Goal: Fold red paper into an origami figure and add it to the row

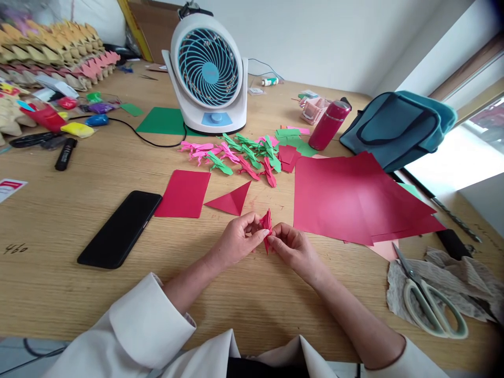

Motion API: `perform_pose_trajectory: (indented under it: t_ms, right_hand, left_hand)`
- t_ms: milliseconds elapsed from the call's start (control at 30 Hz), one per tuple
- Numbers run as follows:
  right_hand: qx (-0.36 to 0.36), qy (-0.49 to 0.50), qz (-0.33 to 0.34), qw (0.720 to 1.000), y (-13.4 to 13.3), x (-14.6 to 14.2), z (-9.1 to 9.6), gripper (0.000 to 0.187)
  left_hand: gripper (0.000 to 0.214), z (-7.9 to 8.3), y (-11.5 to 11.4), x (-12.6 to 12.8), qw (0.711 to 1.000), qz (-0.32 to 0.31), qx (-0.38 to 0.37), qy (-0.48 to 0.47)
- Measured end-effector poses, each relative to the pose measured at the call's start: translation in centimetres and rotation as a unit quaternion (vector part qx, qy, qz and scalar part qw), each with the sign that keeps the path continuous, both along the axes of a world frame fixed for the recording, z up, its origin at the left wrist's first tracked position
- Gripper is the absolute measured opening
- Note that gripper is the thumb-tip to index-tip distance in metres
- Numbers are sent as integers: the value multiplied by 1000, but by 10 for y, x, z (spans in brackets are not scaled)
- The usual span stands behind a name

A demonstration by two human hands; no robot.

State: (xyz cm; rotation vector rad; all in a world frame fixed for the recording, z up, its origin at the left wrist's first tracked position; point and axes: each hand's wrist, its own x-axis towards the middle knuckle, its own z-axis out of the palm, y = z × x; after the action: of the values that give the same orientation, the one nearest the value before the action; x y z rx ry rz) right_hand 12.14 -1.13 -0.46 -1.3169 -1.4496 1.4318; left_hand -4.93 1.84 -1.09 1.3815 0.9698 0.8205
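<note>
A small folded red paper piece (267,226) stands upright between both hands, just above the wooden table (252,294). My left hand (238,240) pinches its left side with thumb and fingertips. My right hand (293,248) pinches its lower right edge. A red paper triangle (230,200) and a red paper square (183,193) lie just beyond the hands. A row of folded pink, green and red paper figures (240,155) lies further back.
A black phone (120,229) lies at the left. Large red sheets (354,197) spread out at the right, with scissors (427,296) on a cloth beside them. A white and blue fan (208,73), a red bottle (328,125) and a teal bag (397,126) stand behind.
</note>
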Motion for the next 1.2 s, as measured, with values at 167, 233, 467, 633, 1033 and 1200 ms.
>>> perform_pose_trajectory:
  t_ms: [167, 233, 467, 633, 1033, 1200]
  right_hand:
    - [14, -28, -5, 999, 0, 0, -1, 30]
    - [17, -35, -6, 999, -1, 0, -1, 29]
    - [23, 70, -23, 997, -1, 1, -6, 25]
    - [5, 154, -17, 988, 1, -1, -3, 26]
    - [10, 111, -59, 992, 2, 3, -15, 30]
    - [12, 132, -91, 987, 2, 0, -11, 35]
  left_hand:
    - [20, -1, 1, 1, 1000, 4, 0, -10]
    - [20, -3, 1, 1, 1000, 1, 0, -16]
    - [23, -4, 0, 0, 1000, 21, 6, 4]
    - [27, 4, -4, 1, 998, 20, 29, 60]
    - [13, 2, -8, 3, 988, -37, 89, 123]
    - [20, 4, -6, 4, 996, -46, 27, 78]
